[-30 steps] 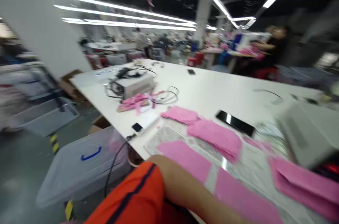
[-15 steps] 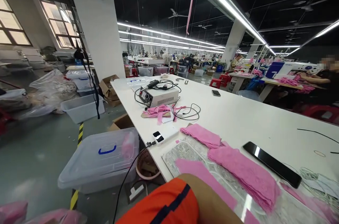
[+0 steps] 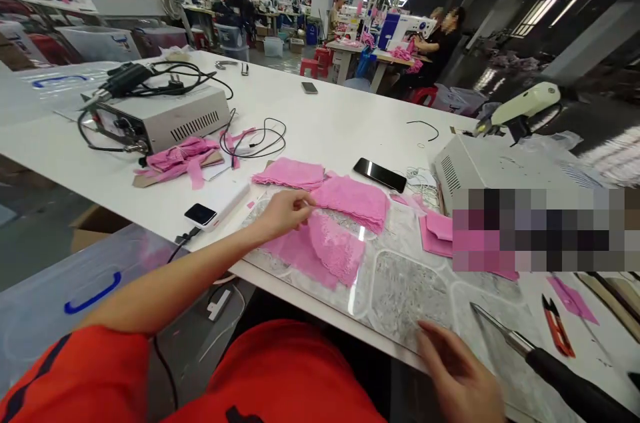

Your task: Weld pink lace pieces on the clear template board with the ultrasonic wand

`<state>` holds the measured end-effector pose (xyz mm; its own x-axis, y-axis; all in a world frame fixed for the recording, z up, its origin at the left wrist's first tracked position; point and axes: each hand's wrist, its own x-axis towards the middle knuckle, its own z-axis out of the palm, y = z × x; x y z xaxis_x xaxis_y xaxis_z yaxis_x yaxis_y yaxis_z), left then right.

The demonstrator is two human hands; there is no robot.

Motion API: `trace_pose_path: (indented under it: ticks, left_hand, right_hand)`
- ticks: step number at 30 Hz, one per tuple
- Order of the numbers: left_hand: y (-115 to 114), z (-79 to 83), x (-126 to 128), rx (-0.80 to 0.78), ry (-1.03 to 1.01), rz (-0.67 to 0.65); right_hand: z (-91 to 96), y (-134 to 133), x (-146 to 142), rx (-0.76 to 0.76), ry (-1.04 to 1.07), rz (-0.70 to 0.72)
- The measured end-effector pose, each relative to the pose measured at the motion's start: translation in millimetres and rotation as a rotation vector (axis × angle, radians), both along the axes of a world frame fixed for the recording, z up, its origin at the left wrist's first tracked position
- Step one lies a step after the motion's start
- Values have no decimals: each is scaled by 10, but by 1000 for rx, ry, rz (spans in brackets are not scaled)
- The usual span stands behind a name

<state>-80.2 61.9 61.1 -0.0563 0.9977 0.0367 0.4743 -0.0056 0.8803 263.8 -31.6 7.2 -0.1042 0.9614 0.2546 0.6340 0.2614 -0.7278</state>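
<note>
My left hand (image 3: 289, 215) reaches over the table with its fingers pinched on the edge of a pink lace piece (image 3: 336, 251). That piece hangs from the fingertips over a flat pink fabric piece (image 3: 295, 256) on the grey marbled mat (image 3: 405, 293). Just behind lie two stacks of pink lace, the larger stack (image 3: 353, 201) and the smaller stack (image 3: 290, 173). Near the table's front edge, my right hand (image 3: 457, 373) is empty, thumb and fingers apart. To its right lie a black-handled tool (image 3: 550, 369) with a pointed metal tip and orange-handled thread snips (image 3: 559, 326).
A grey metal box (image 3: 185, 116) with a corded black handpiece stands at the left, a second box (image 3: 490, 169) at the right. A black phone (image 3: 380, 174) lies behind the stacks. A white device (image 3: 220, 206) with a cable sits at the left edge. People work at sewing machines beyond.
The view has swung right and down. Both hands have come into sight, and the left now grips a pink lace piece. The right-hand box, pointed tool and snips also appear.
</note>
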Motion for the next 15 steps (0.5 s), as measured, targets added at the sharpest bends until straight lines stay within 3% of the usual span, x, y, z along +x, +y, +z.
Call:
trace_pose_path:
  ticks: [4,7,15]
  left_hand:
    - [-296,-109,-297,5,-71,88]
    - [-415,-186,-368,5,-78,116]
    - [-539,-358,-530,56,76,153]
  right_hand:
    - [-26,376,-631,195,-123,309]
    - [-31,546,-939,303,-257,408]
    - [-15,670,-1041,403,-345,522]
